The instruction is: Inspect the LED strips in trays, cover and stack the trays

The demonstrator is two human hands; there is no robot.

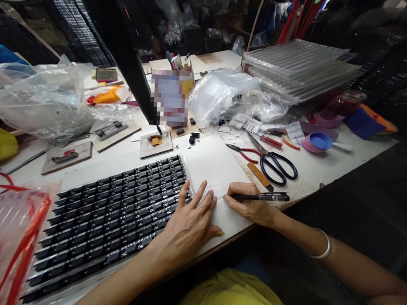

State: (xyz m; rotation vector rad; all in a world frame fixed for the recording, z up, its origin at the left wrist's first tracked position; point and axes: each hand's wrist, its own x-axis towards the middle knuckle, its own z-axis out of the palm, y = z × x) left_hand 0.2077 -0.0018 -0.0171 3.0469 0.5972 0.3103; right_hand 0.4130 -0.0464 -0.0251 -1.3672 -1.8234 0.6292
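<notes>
My right hand (pixel 250 204) grips a black pen (pixel 267 197), its tip down on a small white slip of paper (pixel 218 192) with faint writing. Fingers spread, my left hand (pixel 195 216) lies flat, its fingertips at the left side of the slip. Just left of that hand is a clear tray (pixel 185 163) filled with rows of small black parts with metal pins (pixel 118 207). My left hand and forearm hide part of the tray's right edge.
Right of the slip lie scissors (pixel 279 168), red-handled pliers (pixel 244 151), a red screwdriver (pixel 270 141) and an orange-brown strip (pixel 259 174). Behind are clear plastic bags (pixel 223 94) and stacked clear trays (pixel 297 62). A dark machine arm (pixel 127 53) reaches down over a small board (pixel 156 145).
</notes>
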